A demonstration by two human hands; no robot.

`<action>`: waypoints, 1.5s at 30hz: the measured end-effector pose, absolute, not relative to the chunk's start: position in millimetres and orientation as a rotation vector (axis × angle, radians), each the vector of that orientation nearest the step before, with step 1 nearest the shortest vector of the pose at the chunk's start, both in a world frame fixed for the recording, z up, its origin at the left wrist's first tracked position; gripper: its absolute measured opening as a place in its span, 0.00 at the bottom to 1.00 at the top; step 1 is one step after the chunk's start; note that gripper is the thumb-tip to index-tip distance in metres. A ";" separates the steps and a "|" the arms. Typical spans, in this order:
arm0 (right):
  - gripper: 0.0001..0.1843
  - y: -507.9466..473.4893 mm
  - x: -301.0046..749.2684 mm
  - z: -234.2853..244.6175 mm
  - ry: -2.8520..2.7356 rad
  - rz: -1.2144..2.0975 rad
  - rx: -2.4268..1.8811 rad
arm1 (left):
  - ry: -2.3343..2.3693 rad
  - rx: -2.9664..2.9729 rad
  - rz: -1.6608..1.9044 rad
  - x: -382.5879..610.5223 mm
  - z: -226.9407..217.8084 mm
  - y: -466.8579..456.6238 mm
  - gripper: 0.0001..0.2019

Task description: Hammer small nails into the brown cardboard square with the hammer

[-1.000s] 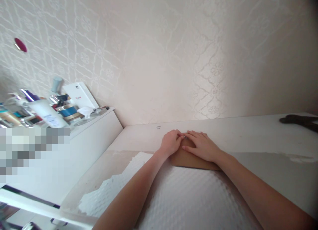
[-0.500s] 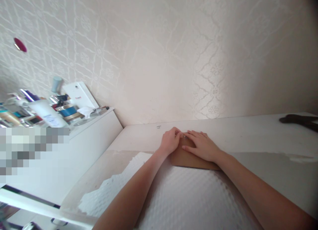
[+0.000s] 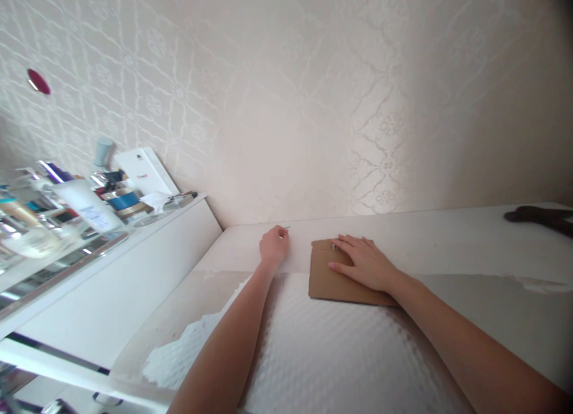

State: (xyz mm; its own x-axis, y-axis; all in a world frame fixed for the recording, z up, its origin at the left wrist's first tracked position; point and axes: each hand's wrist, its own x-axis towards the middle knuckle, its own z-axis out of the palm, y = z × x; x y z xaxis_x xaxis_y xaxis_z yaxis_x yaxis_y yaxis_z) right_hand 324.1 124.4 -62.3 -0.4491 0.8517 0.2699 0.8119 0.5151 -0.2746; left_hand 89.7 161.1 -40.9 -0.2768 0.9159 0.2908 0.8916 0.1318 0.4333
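My right hand (image 3: 366, 262) lies with fingers stretched out on a brown piece of cardboard (image 3: 326, 277), pressing it to the table. A row of tiny holes runs near the cardboard's far edge. Beside my right index finger a small shiny metal piece (image 3: 334, 246) shows on the cardboard. To the left, my left hand (image 3: 274, 246) is closed in a pinch at the table's far side. A small metal piece (image 3: 287, 228) sticks out at its fingertips; its exact kind is too small to tell.
White dimpled padding (image 3: 340, 348) covers the near tabletop, ragged at its left. On the left, a white cabinet (image 3: 147, 265) carries several bottles, jars and a white box (image 3: 147, 170). A dark object (image 3: 532, 215) lies far right. The patterned wall (image 3: 286, 116) rises behind.
My left hand has left the cardboard and moved left to the small metal piece that lay on the table. My right hand and the cardboard have stayed in place.
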 end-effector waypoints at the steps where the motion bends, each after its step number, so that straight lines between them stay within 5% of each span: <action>1: 0.35 124.2 324.1 -62.1 -2.386 0.152 -1.377 | 2.361 1.831 0.826 85.5 -41.9 161.9 0.08; 11: 0.36 124.3 324.7 -62.5 -2.394 0.157 -1.377 | 2.338 1.840 0.920 89.9 -39.6 161.7 0.13; 23: 0.37 128.3 324.8 -65.9 -2.403 0.159 -1.348 | 1.548 2.305 0.741 160.8 -36.9 131.4 0.08; 45: 0.37 126.6 324.7 -66.3 -2.388 0.136 -1.364 | 1.955 2.131 0.937 134.8 -39.6 147.2 0.04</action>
State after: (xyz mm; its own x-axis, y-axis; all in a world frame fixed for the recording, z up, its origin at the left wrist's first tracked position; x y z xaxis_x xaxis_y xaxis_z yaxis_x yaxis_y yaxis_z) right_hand 324.7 126.6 -66.3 -0.4531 0.8458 0.2816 0.8084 0.5230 -0.2701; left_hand 134.8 147.2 -39.6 -0.0148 0.9307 0.3654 0.8681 -0.1693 0.4666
